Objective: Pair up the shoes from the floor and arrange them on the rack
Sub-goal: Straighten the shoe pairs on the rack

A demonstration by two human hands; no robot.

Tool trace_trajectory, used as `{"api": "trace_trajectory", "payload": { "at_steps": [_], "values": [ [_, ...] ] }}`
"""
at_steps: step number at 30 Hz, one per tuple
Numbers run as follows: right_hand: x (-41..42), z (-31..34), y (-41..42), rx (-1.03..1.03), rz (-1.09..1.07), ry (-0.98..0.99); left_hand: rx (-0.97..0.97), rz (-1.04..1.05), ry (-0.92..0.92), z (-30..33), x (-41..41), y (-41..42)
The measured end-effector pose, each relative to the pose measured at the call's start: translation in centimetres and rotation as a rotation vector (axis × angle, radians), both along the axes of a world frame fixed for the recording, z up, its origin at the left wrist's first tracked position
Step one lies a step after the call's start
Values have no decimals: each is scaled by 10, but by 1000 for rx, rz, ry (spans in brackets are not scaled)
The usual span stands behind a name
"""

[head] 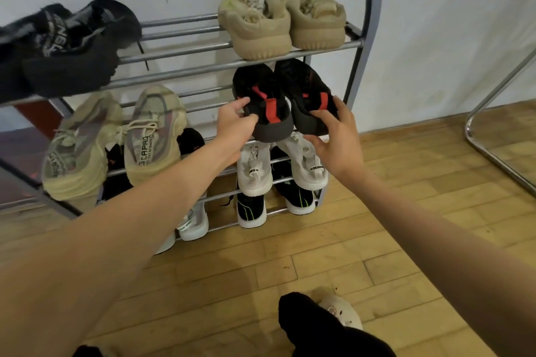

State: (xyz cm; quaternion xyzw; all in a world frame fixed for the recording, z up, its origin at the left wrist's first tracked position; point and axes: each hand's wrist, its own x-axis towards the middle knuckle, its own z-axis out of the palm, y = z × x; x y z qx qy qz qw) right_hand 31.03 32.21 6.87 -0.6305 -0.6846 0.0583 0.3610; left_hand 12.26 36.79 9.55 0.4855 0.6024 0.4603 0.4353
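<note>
A grey metal shoe rack (185, 51) stands against the white wall. On its second shelf at the right sits a pair of black shoes with red straps. My left hand (235, 124) holds the heel of the left black shoe (268, 104), thumb and fingers around it. My right hand (338, 136) grips the heel of the right black shoe (307, 95). Both shoes rest heel-out, side by side on the bars.
Beige shoes (281, 20) sit top right, black knit shoes (66, 43) top left, tan patterned shoes (116, 139) on the second shelf left. White shoes (284, 165) and black-green shoes (252, 209) fill lower shelves. A chrome frame (493, 95) stands right. My slippered foot (339, 311) is on the wood floor.
</note>
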Motion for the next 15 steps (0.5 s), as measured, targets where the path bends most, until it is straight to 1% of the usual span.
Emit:
{"api": "trace_trajectory", "payload": {
  "at_steps": [2,4,7,9,11,13,15],
  "values": [
    [-1,1,-1,-8,-14,-2,1,-18,31,0,-2,1],
    [-3,3,-2,-16,-38,-25,-1,-63,98,0,-4,2],
    [-14,6,-9,-15,-79,-165,46,-138,237,8,-6,-10],
    [-31,10,-17,72,-33,-253,156,-163,382,17,-13,-26],
    [-53,16,-24,150,60,-279,308,-159,492,27,-29,-44],
    [-77,25,-29,133,155,-297,438,-136,552,35,-56,-61],
    [-102,36,-29,76,246,-319,507,-83,610,43,-91,-77]
  ]
}}
